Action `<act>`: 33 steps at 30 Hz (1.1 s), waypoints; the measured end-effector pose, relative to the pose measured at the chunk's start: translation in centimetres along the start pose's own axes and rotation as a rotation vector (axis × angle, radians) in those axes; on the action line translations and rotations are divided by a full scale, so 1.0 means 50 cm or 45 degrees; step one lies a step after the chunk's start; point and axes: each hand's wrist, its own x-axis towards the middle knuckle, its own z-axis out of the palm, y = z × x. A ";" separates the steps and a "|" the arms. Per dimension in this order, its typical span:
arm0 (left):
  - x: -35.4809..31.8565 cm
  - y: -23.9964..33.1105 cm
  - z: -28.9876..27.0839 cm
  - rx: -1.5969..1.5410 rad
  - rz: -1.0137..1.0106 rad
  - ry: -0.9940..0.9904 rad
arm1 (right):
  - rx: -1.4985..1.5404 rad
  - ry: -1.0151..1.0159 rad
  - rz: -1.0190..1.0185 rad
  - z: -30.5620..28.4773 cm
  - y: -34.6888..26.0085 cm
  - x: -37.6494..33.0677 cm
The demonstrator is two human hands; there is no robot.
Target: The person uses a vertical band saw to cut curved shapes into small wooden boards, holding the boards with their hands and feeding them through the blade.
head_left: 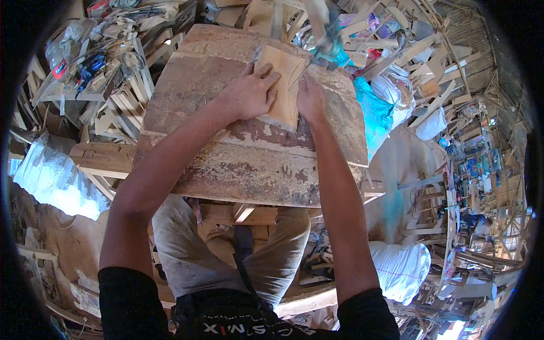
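Note:
A flat, pale wooden board (283, 76) lies on the worn wooden worktable (238, 170) and has a curved dark line near its right side. My left hand (253, 93) rests on the board's left part, fingers spread and pressing down. At the board's right edge my right hand (311, 96) is closed, its fingers bunched against the wood; their undersides are hidden. Just past the board's far right corner stands a blurred metal part (327, 48) on a wooden upright (317, 14); whether it bears a blade, I cannot tell.
Wood offcuts (408, 62) are heaped beyond the table and to its right. A turquoise bag (374, 113) touches the table's right side. Farther left, a blue-and-black tool (90, 71) and a plastic bottle (58, 59) lie among scraps. A white sack (401, 271) sits at lower right.

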 end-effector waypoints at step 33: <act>0.024 -0.029 0.010 0.037 0.038 -0.065 | -0.052 0.130 -0.032 0.016 0.006 0.011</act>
